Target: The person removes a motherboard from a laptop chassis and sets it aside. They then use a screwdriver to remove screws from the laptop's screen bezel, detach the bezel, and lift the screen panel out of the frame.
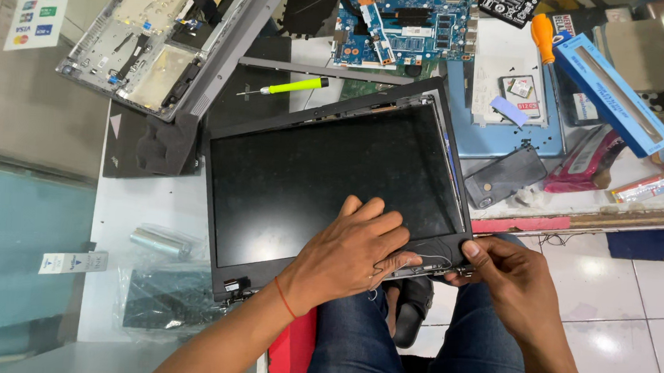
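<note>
- A view from above, looking down at a person seated at a cluttered repair counter (146,206), knees in blue jeans below.
- A detached laptop screen assembly (332,183), dark panel in a grey frame, lies flat under both hands with its near edge hanging over the counter's edge above the lap.
- The left hand (355,249) rests palm down on the lower right part of the panel, fingers spread and slightly curled, pressing it steady; a red thread circles the wrist.
- The right hand (507,278) pinches the near right corner of the frame, thumb on top, fingers closed narrowly around the hinge area.
- Thin black cables (400,269) loop loose from that corner between the two hands.
- Judged from its look, the assembly is light and thin, stiff along the frame but fragile across the glass; the panel would crack if flexed or pressed hard in the middle.
- The safest hold seems to be the frame edges and corners, not the dark surface, and the loose cables should not be tugged.
- Beyond the hands, past the far edge of the screen, lies a screwdriver (292,87) with a yellow-green handle.
- Farther off and to the left sits an opened grey laptop base (157,37); straight ahead, a blue circuit board (403,29).
- To the right beyond the right hand are a dark phone case (505,176), a long blue box (612,94) and an orange-handled tool (543,36).
- To the left of the left hand, clear plastic bags (161,283) hold small parts.
</note>
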